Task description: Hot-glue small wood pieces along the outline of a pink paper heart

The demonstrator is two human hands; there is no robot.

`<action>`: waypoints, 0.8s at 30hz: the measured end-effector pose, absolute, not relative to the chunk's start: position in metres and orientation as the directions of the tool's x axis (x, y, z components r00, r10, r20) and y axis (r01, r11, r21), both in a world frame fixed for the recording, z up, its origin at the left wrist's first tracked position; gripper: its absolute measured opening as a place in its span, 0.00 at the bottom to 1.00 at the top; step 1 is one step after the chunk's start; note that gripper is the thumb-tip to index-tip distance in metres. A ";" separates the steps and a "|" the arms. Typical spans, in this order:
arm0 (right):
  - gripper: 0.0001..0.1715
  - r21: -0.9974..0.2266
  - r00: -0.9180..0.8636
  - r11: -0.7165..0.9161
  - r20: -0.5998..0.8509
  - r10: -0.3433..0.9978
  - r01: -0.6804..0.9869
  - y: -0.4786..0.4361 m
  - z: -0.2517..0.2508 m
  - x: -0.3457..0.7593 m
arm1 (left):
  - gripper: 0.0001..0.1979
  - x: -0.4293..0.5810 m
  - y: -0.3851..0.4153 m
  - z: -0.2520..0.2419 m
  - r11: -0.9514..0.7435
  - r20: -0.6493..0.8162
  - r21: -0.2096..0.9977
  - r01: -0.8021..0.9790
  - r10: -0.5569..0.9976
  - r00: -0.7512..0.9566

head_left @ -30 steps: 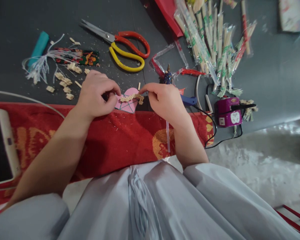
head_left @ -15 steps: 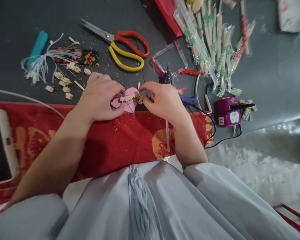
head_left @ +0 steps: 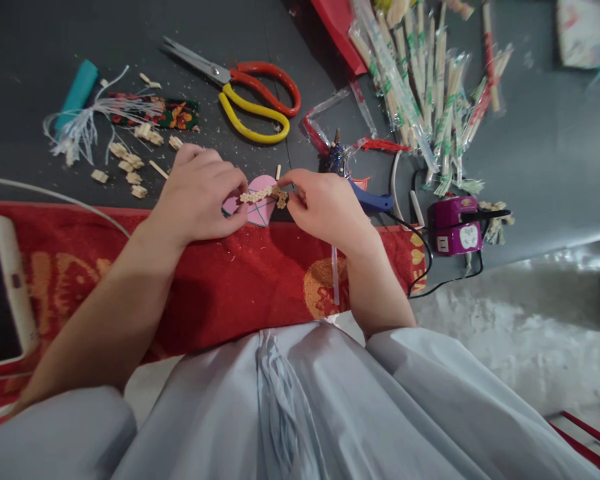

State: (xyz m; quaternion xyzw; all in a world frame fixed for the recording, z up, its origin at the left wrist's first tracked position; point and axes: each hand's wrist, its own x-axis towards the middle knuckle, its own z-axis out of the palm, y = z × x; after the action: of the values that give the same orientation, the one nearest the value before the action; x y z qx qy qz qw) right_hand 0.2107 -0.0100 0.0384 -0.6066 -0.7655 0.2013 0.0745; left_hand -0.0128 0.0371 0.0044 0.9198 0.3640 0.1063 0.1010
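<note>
Your left hand [head_left: 203, 193], nearly closed, grips the pink card [head_left: 263, 183] to its right; your right hand [head_left: 325, 203] half-curls, its hold unclear.

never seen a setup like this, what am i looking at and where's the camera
There is no machine: one camera worn on a person's head looks forward and down at their bare left hand and right hand. The left hand holds a pink piece with a row of pale bits across it; the right hand is at that row's right end, though whether it pinches anything is unclear. On the grey table are scissors, wrapped sticks and what looks like a glue gun. A red cloth lies along the near edge.
</note>
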 end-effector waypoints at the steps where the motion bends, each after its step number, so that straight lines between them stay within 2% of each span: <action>1: 0.23 -0.392 -0.251 0.183 -0.131 0.959 0.902 -0.010 0.039 0.210 | 0.09 -0.013 0.037 0.005 -0.712 0.120 0.266 0.650 0.693 0.711; 5: 0.24 -0.378 -0.245 0.178 -0.135 0.960 0.908 -0.011 0.040 0.209 | 0.09 -0.013 0.037 0.008 -0.707 0.088 0.284 0.648 0.692 0.716; 12: 0.23 -0.424 -0.252 0.179 -0.121 0.960 0.888 -0.012 0.042 0.209 | 0.07 -0.013 0.037 0.008 -0.699 0.093 0.350 0.623 0.688 0.720; 24: 0.25 -0.432 -0.262 0.187 -0.120 0.958 0.882 -0.013 0.045 0.209 | 0.13 -0.011 0.037 0.010 -0.729 0.071 0.325 0.603 0.654 0.753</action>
State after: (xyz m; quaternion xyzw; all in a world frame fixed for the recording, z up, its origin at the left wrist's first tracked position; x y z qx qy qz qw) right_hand 0.2094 -0.0130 0.0450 -0.6011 -0.7653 0.2126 0.0886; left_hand -0.0107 0.0374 0.0101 0.9253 0.3397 0.0907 0.1423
